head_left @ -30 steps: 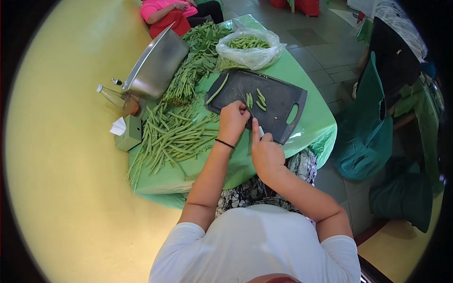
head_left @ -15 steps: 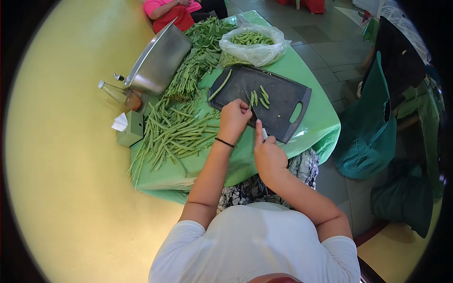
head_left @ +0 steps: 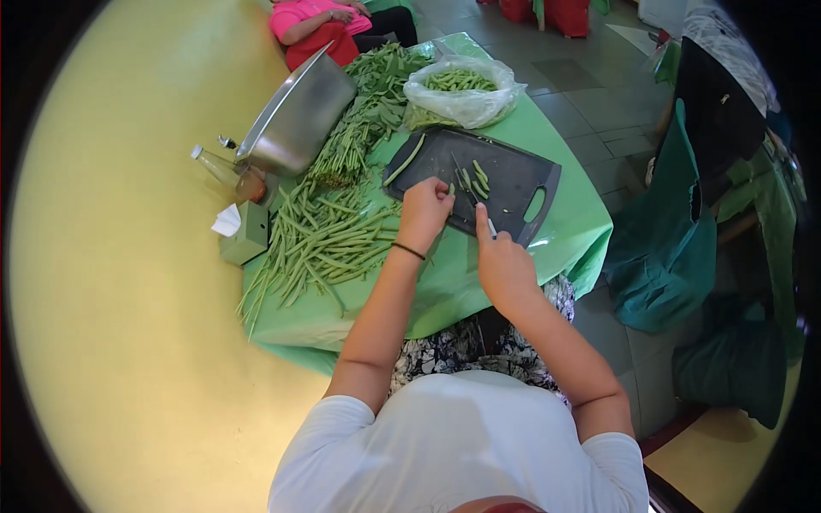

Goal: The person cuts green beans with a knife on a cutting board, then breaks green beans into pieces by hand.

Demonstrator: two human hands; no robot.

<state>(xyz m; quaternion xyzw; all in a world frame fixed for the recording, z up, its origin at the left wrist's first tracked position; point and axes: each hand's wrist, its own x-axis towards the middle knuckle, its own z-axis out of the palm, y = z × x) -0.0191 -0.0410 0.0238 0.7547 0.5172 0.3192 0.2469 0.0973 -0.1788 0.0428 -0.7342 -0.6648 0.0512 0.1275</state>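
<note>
My right hand (head_left: 506,263) grips a knife (head_left: 464,178) by its white handle, index finger stretched along it. The dark blade lies over the black cutting board (head_left: 513,154), pointing away from me. My left hand (head_left: 425,211) is closed at the board's near left edge, with a short bit of green bean (head_left: 451,189) at its fingertips. Just right of the blade lie several cut bean pieces (head_left: 481,174). One long bean (head_left: 405,160) rests along the board's left side. A heap of whole green beans (head_left: 321,235) spreads to the left of my left hand.
Behind the board stands a plastic bag (head_left: 466,101) of cut beans. Leafy greens (head_left: 359,120), a tilted metal basin (head_left: 299,111), a bottle (head_left: 224,171) and a tissue box (head_left: 248,232) line the left side. A seated person (head_left: 321,21) is beyond the table. Green cloth-covered chairs (head_left: 663,248) stand at right.
My right hand and the knife have shifted to the right, away from my left fingers. My left hand stays nearly in place. The whole view has shifted slightly.
</note>
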